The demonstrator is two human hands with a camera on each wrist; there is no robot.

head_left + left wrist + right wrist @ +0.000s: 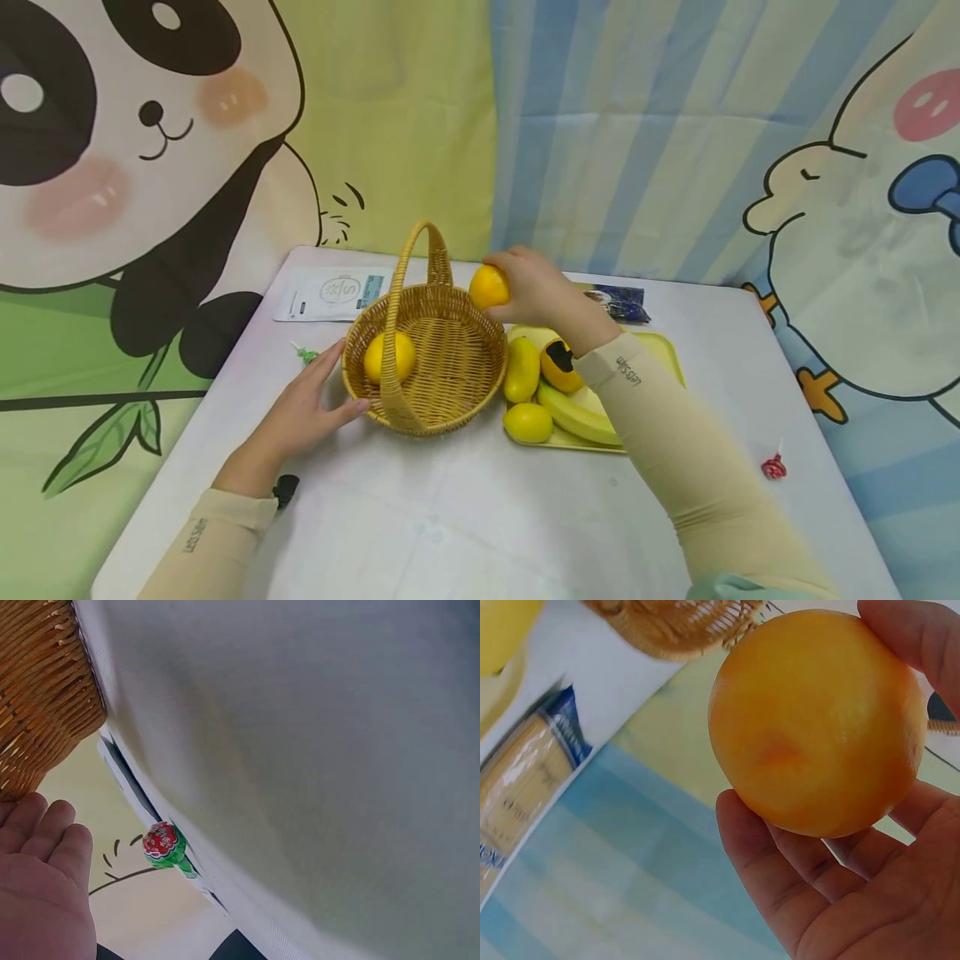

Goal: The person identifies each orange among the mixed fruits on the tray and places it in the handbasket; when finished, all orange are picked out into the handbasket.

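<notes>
In the head view, my right hand (534, 287) grips an orange (489, 287) above the right rim of a wicker basket (457, 367). The right wrist view shows this orange (817, 724) close up, with thumb and fingers curved round it. A second round orange fruit (406, 357) lies inside the basket, at its left, partly behind the arched handle. My left hand (307, 412) rests at the basket's left side, thumb near the front rim. In the left wrist view its fingers (64, 836) are extended against the basket's woven wall (45, 690).
Right of the basket, a yellow tray (670, 354) holds a mango (522, 369), a lemon (528, 423), a banana (581, 418) and a dark-patched orange (561, 367). Behind stand a white packet (322, 296) and a noodle packet (525, 780). Lollipops, green (306, 355) and red (774, 467), lie at either side.
</notes>
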